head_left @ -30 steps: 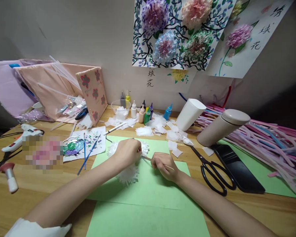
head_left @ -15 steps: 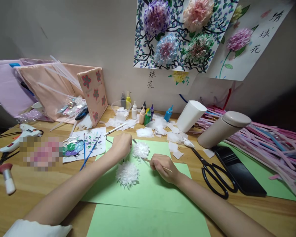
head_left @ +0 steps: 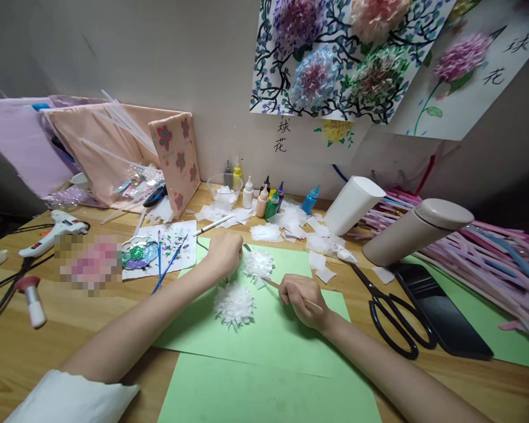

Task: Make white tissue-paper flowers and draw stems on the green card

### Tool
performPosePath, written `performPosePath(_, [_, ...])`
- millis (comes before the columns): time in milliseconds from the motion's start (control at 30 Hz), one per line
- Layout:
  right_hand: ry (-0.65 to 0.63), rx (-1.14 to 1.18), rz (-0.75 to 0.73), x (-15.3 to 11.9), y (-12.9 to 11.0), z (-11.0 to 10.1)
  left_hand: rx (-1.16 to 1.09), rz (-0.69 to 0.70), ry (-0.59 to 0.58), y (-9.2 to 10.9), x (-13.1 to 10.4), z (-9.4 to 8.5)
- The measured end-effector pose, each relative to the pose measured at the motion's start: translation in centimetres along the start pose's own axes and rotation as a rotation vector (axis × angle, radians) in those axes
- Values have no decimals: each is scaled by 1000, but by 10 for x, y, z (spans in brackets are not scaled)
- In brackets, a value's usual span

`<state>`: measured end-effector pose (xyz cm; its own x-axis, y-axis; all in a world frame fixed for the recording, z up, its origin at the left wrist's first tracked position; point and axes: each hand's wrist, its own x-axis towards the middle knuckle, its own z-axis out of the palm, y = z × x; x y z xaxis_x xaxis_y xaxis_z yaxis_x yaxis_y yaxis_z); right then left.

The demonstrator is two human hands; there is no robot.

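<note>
On the green paper [head_left: 286, 346] sit two fluffy white paper flowers, a farther one [head_left: 258, 264] and a nearer one [head_left: 234, 304]. My left hand [head_left: 224, 254] is closed just left of the farther flower. A thin dark tool [head_left: 247, 247] pokes out beside its fingers; its kind is unclear. Right of that flower, my right hand [head_left: 302, 296] is closed around a thin wooden stick [head_left: 312, 305], whose front end points at the flower's lower edge. Whether the stick touches the petals I cannot tell.
Black-handled scissors [head_left: 397, 317] and a phone [head_left: 441, 311] lie at the right, near a tumbler [head_left: 418, 230]. White paper scraps [head_left: 291, 220] and paint bottles [head_left: 272, 205] are at the back. Paintbrushes [head_left: 170, 264], a palette [head_left: 140, 252] and a glue gun [head_left: 55, 232] are left.
The whole view has shifted, so most things appear a little farther right. Both hands keep nearly the same places beside the farther flower, with the same grips.
</note>
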<state>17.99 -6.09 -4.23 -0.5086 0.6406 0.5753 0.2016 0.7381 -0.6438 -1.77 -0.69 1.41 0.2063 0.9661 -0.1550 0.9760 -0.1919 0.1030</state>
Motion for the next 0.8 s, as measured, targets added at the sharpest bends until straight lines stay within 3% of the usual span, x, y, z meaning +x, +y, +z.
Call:
performPosePath(400, [-82, -48, 91, 1, 0, 2, 19, 8, -10, 1, 0, -2])
performPosePath(800, [-105, -86, 61, 0, 2, 2, -28, 33, -34, -3, 1, -4])
